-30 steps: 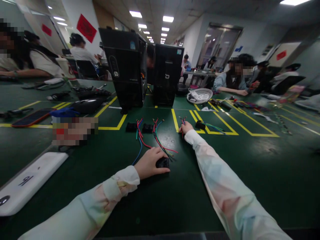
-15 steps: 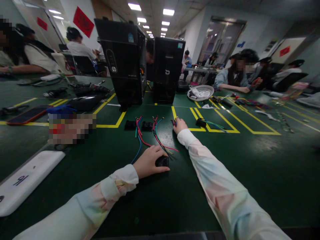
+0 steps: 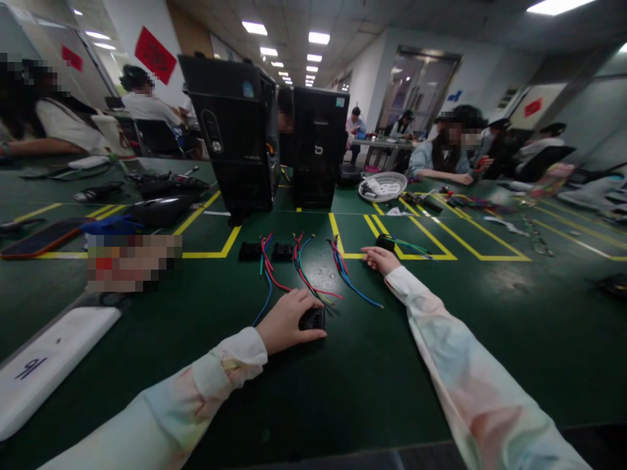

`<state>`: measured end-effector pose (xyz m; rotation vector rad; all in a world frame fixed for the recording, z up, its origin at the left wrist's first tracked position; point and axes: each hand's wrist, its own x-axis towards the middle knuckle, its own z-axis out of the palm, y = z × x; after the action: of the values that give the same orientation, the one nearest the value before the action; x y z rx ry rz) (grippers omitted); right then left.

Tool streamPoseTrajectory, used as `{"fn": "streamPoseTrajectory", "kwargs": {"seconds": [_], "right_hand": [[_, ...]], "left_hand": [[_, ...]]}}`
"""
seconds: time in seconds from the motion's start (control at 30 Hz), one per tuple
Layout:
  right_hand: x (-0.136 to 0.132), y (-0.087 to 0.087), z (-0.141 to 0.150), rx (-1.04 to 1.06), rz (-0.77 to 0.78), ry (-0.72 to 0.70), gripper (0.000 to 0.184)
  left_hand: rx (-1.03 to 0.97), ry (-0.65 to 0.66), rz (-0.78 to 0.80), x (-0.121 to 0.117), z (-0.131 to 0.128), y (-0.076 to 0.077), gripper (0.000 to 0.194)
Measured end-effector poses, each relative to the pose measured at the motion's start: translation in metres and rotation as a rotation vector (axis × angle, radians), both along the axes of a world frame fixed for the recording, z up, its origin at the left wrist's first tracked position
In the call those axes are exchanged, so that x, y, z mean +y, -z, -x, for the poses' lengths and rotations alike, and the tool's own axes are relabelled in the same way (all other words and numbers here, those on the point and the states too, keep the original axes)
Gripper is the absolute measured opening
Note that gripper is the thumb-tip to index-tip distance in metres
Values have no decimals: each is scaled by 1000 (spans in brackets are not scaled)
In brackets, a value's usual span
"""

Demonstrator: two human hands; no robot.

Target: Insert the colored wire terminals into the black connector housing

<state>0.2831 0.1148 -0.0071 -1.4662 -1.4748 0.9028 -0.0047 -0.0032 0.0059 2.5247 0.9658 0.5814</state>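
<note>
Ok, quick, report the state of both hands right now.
Left hand: closed on a black block.
Right hand: grip loosely open, nothing seen in it; whether it touches the wired block cannot be told.

Wires [image 3: 353,286] on table [image 3: 362,365] — towers [image 3: 321,150] behind
</note>
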Motion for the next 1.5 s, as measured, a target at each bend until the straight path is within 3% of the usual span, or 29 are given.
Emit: {"fn": "streamPoseTrajectory", "kwargs": {"seconds": [0.13, 0.4, 0.6, 0.73, 0.87, 1.0, 1.13, 1.33, 1.5], "right_hand": [[-16, 1, -13, 112, 11, 8, 26], [-21, 2, 0, 122, 38, -17, 17], [-21, 3, 4, 98, 19, -20, 16], [-17, 9, 5, 73, -7, -25, 17], [-11, 17, 5, 36, -18, -39, 18], [-10, 21, 5, -11, -38, -37, 21], [-9, 22, 5, -58, -48, -49, 22], [-7, 24, 7, -85, -44, -49, 23], [-9, 23, 6, -97, -52, -62, 23]], "left_hand": [[4, 10, -9, -2, -1, -2, 47], [-7, 26, 20, -5, 3, -5, 37], [-147, -85, 131, -7, 10, -18, 33], [-141, -204, 61, 19, 5, -35, 36], [93, -123, -98, 70, -11, -41, 39], [249, -187, -103, 122, -31, -30, 41], [258, -203, -52, 155, -44, -14, 42], [249, -193, -83, 163, -53, -5, 49], [249, -217, -106, 146, -49, -8, 57]]}}
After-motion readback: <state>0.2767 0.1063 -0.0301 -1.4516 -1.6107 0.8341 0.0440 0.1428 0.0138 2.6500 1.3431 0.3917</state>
